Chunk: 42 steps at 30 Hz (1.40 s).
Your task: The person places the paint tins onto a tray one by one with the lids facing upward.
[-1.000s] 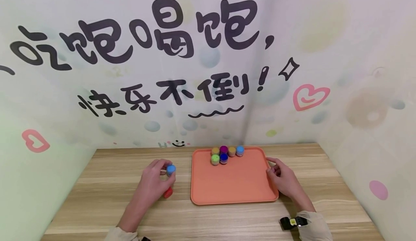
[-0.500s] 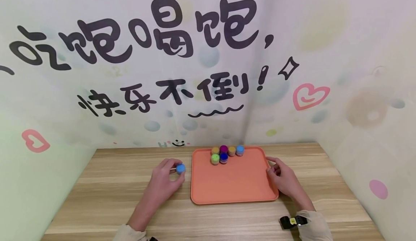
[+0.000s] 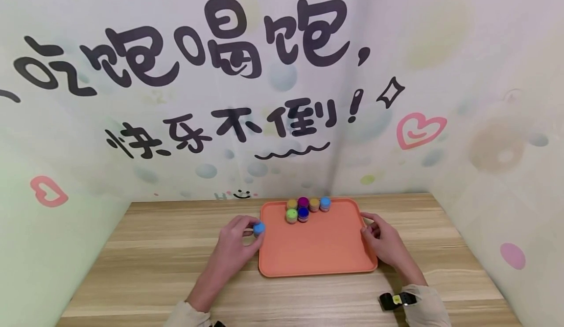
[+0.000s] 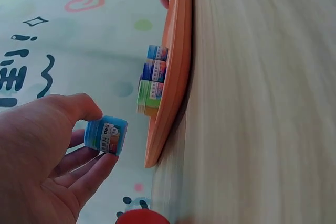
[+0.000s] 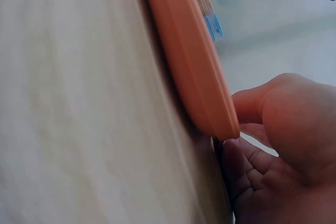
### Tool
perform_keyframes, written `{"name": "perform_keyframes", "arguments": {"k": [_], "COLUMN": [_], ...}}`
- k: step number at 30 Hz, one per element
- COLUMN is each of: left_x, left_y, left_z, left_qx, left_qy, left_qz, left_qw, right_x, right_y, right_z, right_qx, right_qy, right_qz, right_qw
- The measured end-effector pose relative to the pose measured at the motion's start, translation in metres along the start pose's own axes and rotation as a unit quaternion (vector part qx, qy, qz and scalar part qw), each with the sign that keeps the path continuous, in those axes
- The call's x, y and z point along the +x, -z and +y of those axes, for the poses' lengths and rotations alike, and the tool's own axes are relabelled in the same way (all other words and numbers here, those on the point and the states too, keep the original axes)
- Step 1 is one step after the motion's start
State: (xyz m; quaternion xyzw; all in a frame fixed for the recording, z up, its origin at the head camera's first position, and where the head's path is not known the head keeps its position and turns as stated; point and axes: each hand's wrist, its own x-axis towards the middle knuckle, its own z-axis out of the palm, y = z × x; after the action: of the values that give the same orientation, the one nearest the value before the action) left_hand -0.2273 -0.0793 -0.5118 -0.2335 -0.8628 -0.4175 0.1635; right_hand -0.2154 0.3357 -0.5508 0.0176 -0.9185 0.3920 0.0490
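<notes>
My left hand [image 3: 238, 244] pinches a small blue-lidded paint jar [image 4: 106, 135] between thumb and fingertips, with its printed label showing in the left wrist view. In the head view this jar is at the left rim of the orange tray [image 3: 317, 248], apart from the other jars. My right hand [image 3: 384, 241] holds the tray's right rim, thumb and fingers on either side of the edge. At the tray's back stand several jars: a light-green one [image 3: 292, 216], a dark-blue one [image 3: 303, 214], a purple one [image 3: 303, 203], a light-blue one [image 3: 325, 204] and yellowish ones [image 3: 314, 205].
A red round-topped object [image 4: 142, 216] shows at the bottom of the left wrist view; in the head view the left hand hides it. The tray lies on a wooden table [image 3: 145, 258], which meets a printed wall [image 3: 282, 175] at the back.
My left hand has carried the blue-lidded jar rightward to the tray's left rim. The red object, visible beside the hand a second ago, is now covered. The right hand and tray have stayed put.
</notes>
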Motion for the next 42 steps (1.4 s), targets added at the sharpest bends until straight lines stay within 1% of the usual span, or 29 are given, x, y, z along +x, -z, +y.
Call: {"name": "perform_keyframes", "arguments": {"k": [6,9,15,20,29,36,42], "left_x": [0.003,0.003,0.003,0.004,0.011,0.017,0.02], "left_y": [-0.008,-0.014,-0.021,-0.028,-0.045,-0.056,-0.066], "left_z": [0.005,0.007,0.011,0.015,0.023,0.029,0.03], "left_qx": [-0.009,-0.019,-0.039,-0.044,-0.031,-0.038,-0.023], "left_qy": [-0.008,-0.014,-0.01,-0.008,-0.015,-0.039,-0.035], "left_qz": [-0.014,-0.014,-0.016,-0.021,-0.022,-0.017,-0.022], "left_qw": [0.9998,0.9996,0.9991,0.9988,0.9992,0.9984,0.9989], "right_x": [0.0,0.0,0.0,-0.001,-0.002,-0.001,-0.001], "right_y": [0.0,0.0,0.0,0.001,0.002,0.001,0.001], "right_z": [-0.001,-0.001,-0.002,-0.004,-0.005,-0.004,-0.004], "right_qx": [0.001,0.003,0.002,0.0,0.004,0.0,-0.002], "right_qy": [-0.003,-0.004,0.0,0.003,0.001,0.004,0.008], "right_qz": [-0.001,-0.001,0.001,0.001,-0.003,0.001,0.003], "right_qw": [1.0,1.0,1.0,1.0,1.0,1.0,1.0]}}
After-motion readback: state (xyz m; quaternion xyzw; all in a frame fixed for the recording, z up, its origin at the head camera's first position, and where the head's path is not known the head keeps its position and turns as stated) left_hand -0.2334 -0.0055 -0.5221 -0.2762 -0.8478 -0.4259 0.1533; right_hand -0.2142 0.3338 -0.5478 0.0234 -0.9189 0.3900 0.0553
